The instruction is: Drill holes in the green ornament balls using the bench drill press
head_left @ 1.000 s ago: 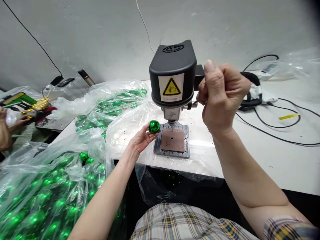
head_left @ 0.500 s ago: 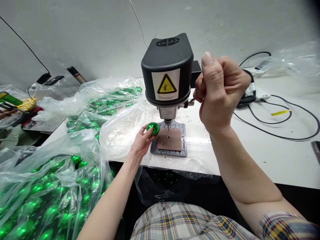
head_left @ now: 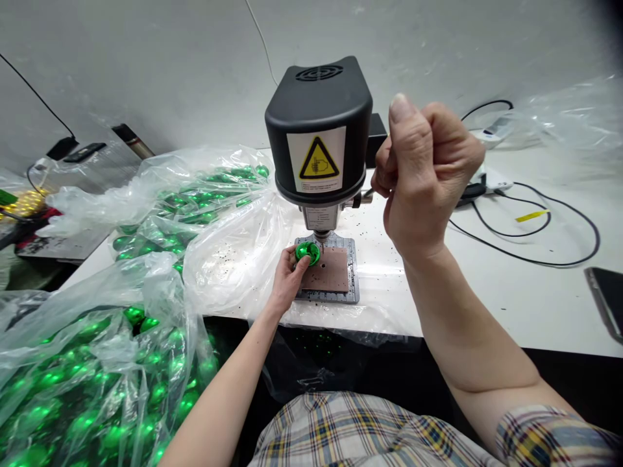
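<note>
Between the thumb and fingers of my left hand [head_left: 288,275] is a shiny green hollow half-ball [head_left: 307,253], its open side facing up. It is over the left part of a brown square board [head_left: 335,275], just left of the thin drill bit. That board, with a small dark hole, lies on the grey base plate [head_left: 354,295] of a black bench drill press [head_left: 318,97]. My right hand [head_left: 423,168] is closed in a raised fist around the end of the press's feed lever [head_left: 368,194]; the grip itself is hidden inside the fist.
Clear plastic bags [head_left: 228,259] with many green shiny balls [head_left: 73,402] spread over the left of the white table [head_left: 389,305] and below it. To the right lie a looped black cable [head_left: 596,227] and a phone [head_left: 606,301]. Dark specks are scattered near the press.
My left hand has moved the green half-ball right, from beside the board to over it, close to the bit. My right hand stays on the lever. The view has shifted slightly.
</note>
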The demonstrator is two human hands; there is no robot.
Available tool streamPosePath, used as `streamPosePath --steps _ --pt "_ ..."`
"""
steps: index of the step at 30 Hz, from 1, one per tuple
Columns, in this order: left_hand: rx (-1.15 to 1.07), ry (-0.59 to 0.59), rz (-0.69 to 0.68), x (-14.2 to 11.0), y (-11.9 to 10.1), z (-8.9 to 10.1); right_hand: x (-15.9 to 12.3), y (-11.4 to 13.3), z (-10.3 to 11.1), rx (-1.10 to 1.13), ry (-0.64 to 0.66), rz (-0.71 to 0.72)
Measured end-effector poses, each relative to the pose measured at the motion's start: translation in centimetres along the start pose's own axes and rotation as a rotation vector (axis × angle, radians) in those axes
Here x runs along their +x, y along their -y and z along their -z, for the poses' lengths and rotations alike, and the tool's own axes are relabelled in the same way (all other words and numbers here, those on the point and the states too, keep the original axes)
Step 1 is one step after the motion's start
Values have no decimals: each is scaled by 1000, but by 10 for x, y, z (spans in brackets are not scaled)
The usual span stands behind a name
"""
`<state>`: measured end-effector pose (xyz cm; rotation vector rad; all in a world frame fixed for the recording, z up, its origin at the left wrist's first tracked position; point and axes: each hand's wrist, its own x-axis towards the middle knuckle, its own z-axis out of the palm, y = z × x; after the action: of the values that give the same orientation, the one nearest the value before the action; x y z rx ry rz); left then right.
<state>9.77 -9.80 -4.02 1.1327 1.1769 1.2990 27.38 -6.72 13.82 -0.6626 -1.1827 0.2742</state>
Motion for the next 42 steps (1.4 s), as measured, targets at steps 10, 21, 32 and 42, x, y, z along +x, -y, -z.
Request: streamPosePath --steps 10,21,32,42 --pt "183 38 -72 -4 13 -17 0 2 -1 3 3 43" --pt "519 18 -243 -2 20 -12 8 2 -4 84 -6 18" --pt "527 -131 -157 5 17 -29 17 -6 -4 99 41 -16" --pt "222 -22 -135 5 21 -4 16 -4 -1 -28 57 24"
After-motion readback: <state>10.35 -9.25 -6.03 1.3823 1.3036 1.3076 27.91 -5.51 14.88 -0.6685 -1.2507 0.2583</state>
